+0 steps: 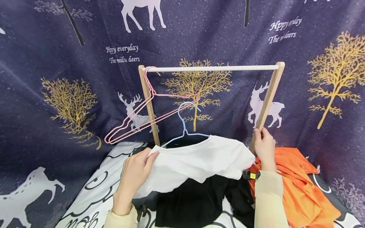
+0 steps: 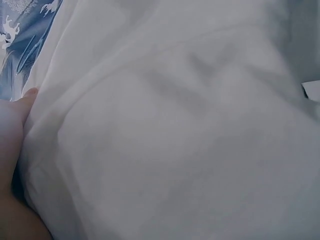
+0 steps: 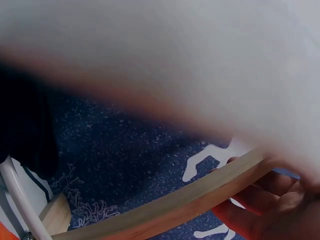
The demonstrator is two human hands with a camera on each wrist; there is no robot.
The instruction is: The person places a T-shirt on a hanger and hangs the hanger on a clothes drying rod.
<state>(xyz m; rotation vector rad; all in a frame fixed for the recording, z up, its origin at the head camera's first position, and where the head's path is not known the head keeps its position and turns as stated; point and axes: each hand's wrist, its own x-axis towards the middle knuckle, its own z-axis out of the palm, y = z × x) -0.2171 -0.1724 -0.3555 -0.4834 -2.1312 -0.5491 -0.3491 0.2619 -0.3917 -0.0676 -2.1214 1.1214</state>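
Observation:
A white garment (image 1: 194,161) hangs on a light-blue hanger (image 1: 185,130), whose hook stands up free below the rail. My left hand (image 1: 135,169) pinches the garment near its left shoulder, thumb on top of the cloth. In the left wrist view the white cloth (image 2: 175,140) fills most of the picture. My right hand (image 1: 265,148) grips the right wooden post (image 1: 270,95) of a small clothes rack. The right wrist view shows fingers (image 3: 255,200) curled around that post, with blurred white cloth above. The garment's right end lies close to the right wrist.
Pink hangers (image 1: 154,92) hang at the left end of the rack's white rail (image 1: 214,68). Black clothing (image 1: 188,202) lies beneath the white garment, and an orange garment (image 1: 299,183) lies at the right. A dark printed curtain (image 1: 94,25) stands behind the rack.

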